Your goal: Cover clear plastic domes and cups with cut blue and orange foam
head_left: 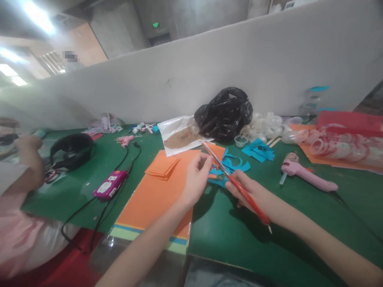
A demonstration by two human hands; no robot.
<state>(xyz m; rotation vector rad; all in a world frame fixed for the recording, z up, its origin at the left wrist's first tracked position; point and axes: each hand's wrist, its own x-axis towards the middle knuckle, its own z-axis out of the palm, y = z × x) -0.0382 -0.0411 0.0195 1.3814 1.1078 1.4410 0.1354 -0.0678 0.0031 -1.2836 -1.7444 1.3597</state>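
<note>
My left hand (200, 175) is closed, its fingers pinching a small orange piece of paper (219, 150). In my right hand (247, 189) are scissors with long red handles (249, 201), their metal blades angled up and left against the paper's near side. Whether the blades are parted is too blurred to tell. Curled blue paper scraps (236, 164) lie just beyond the scissors. Below my left forearm, a large stack of orange paper (158, 195) rests in a clear sleeve, with small folded orange sheets (161, 167) on top.
A pink glue gun (309, 175) lies at right, near clear plastic cups (338, 145). Behind are a black plastic bag (226, 113) and a white sheet with brown material (182, 137). At left sit a purple power strip (110, 185), a black headband-like object (72, 151) and another person's arm (30, 163).
</note>
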